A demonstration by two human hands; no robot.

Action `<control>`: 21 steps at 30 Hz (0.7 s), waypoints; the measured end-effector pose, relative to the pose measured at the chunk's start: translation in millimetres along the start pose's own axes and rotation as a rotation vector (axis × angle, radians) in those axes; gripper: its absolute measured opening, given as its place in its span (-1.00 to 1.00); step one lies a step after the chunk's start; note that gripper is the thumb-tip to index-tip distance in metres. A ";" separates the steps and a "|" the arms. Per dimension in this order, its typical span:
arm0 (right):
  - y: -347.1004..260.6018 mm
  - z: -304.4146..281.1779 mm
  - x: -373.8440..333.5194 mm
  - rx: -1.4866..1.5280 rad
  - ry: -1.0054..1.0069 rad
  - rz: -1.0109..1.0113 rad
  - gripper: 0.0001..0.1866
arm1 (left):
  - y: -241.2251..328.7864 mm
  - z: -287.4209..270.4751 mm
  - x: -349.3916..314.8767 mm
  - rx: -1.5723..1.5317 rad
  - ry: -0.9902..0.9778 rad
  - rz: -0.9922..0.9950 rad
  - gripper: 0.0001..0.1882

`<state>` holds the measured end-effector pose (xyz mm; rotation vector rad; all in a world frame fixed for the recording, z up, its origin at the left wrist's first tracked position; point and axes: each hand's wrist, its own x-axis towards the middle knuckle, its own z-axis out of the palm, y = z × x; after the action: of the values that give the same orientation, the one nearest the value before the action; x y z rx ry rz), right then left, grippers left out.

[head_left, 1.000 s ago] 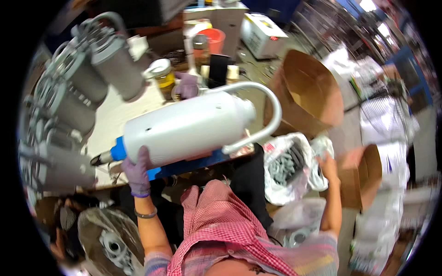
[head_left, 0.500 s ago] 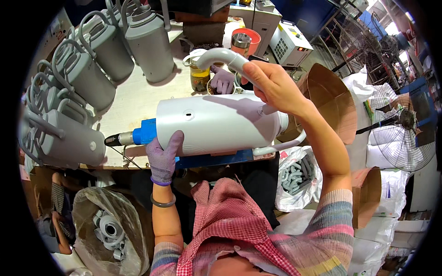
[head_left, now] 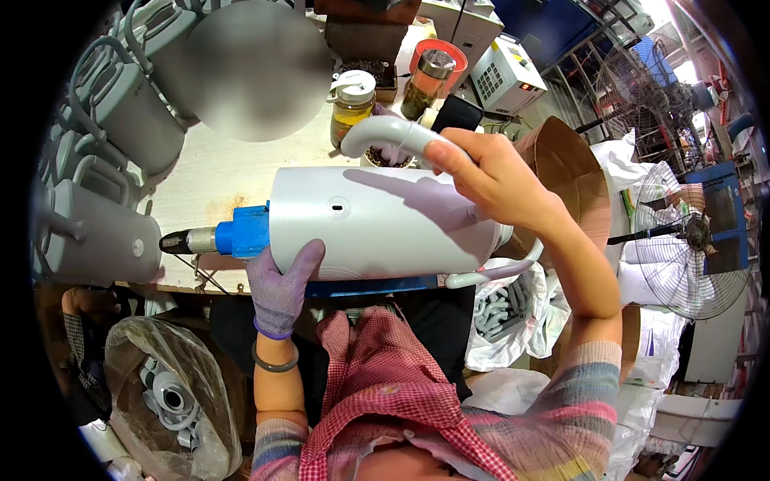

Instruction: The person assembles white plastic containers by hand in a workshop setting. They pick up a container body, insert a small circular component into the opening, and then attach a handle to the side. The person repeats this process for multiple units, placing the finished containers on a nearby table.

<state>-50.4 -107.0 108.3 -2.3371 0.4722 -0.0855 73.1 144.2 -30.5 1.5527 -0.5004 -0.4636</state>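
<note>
While pinching the curved handle [head_left: 391, 132] above the canister [head_left: 377, 232] with the nearer right hand [head_left: 497, 172], points it left, roughly along the canister's long axis, touching the lower-left edge with spread left hand [head_left: 281, 284]

One pale grey cylinder [head_left: 377, 228] lies on its side, a blue fixture [head_left: 250, 228] at its left end; the left hand [head_left: 282, 289], purple-gloved, touches its near side. The bare right hand [head_left: 489, 172] grips one curved grey handle [head_left: 393, 136] above it. Grey vessels [head_left: 132, 120], handled, stand at left; one white bag [head_left: 489, 351] holds curved grey parts [head_left: 501, 309].
</note>
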 end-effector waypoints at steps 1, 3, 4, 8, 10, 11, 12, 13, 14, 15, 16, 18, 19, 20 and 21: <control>1.4 1.0 0.9 0.003 0.025 -0.014 -0.42 | 1.5 -0.7 -0.5 0.012 -0.001 -0.012 -0.63; 4.3 4.5 1.7 0.010 0.076 -0.040 -0.41 | 2.4 -2.1 -3.5 0.038 -0.005 -0.037 -0.65; 6.6 4.1 2.7 0.027 0.077 0.004 -0.42 | 0.0 -0.9 -3.5 0.039 0.016 -0.010 -0.65; 4.9 1.8 5.0 0.028 0.075 0.030 -0.44 | -1.6 1.4 -2.6 0.043 0.048 0.004 -0.64; 2.8 4.0 5.0 0.000 0.040 -0.009 -0.45 | -1.1 2.1 -2.2 0.035 0.048 -0.006 -0.63; 2.7 5.4 5.4 -0.012 0.005 -0.018 -0.46 | -1.7 3.1 -1.8 0.027 0.055 0.002 -0.63; 1.7 5.8 5.8 -0.026 -0.029 -0.028 -0.47 | -1.8 3.8 -1.0 0.018 0.062 0.013 -0.63; 1.4 5.7 5.8 -0.031 -0.093 -0.018 -0.48 | -2.6 4.4 0.1 0.005 0.058 0.011 -0.64; -2.0 4.6 5.8 -0.012 -0.097 0.002 -0.48 | -4.1 5.0 1.2 -0.007 0.054 0.009 -0.64; -5.1 3.7 6.0 0.008 -0.101 0.020 -0.47 | -5.2 5.1 2.0 -0.018 0.051 0.008 -0.64; -4.1 4.0 5.3 0.008 -0.099 0.017 -0.47 | -6.0 4.2 2.2 -0.005 0.044 0.013 -0.64; -0.2 4.2 3.3 0.010 -0.092 0.012 -0.47 | -7.6 2.1 2.8 0.021 0.028 0.024 -0.64; -0.1 3.9 3.9 0.006 -0.094 0.007 -0.46 | -7.5 2.2 3.1 0.023 0.024 0.024 -0.64; -0.1 3.1 5.1 0.003 -0.095 0.002 -0.46 | -6.9 2.3 3.4 0.026 0.020 0.022 -0.65; 0.7 3.8 5.4 0.005 -0.097 -0.003 -0.46 | -6.1 1.4 2.9 0.033 0.015 0.020 -0.65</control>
<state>-44.8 -106.9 104.6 -2.3255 0.4201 0.0249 74.9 141.5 -36.7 1.5805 -0.5140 -0.4295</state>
